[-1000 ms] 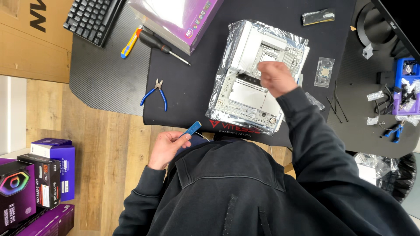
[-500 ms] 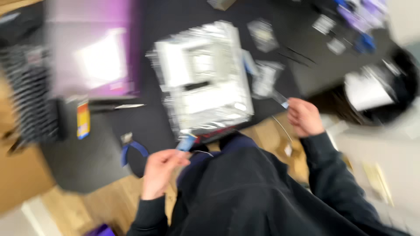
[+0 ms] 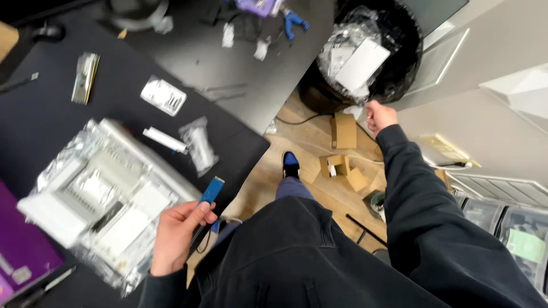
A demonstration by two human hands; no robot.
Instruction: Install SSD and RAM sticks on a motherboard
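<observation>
At the bottom of the frame a dark hoodie (image 3: 319, 262) fills the foreground. The left hand (image 3: 178, 235), low and left of centre, pinches a small blue card (image 3: 211, 190) between thumb and fingers, its free end pointing up over the edge of a black mat (image 3: 34, 120). Just left of the hand, a white board in silver foil (image 3: 103, 197) lies on the mat. A purple box (image 3: 20, 256) sits at the lower left edge. Further up the mat lie a white stick (image 3: 164, 139), a clear bag (image 3: 198, 146) and a small foil packet (image 3: 164, 96).

In the middle, a wooden floor (image 3: 308, 188) shows between the mat and the sleeve, with a blue shoe (image 3: 290, 164) and small cardboard boxes (image 3: 342, 149).

The right hand (image 3: 379, 116), upper right of centre, is closed in a fist beside a black bin (image 3: 365, 57) lined with plastic and holding white packaging; I cannot tell what it grips. Pale walls (image 3: 485, 108) fill the upper right.
</observation>
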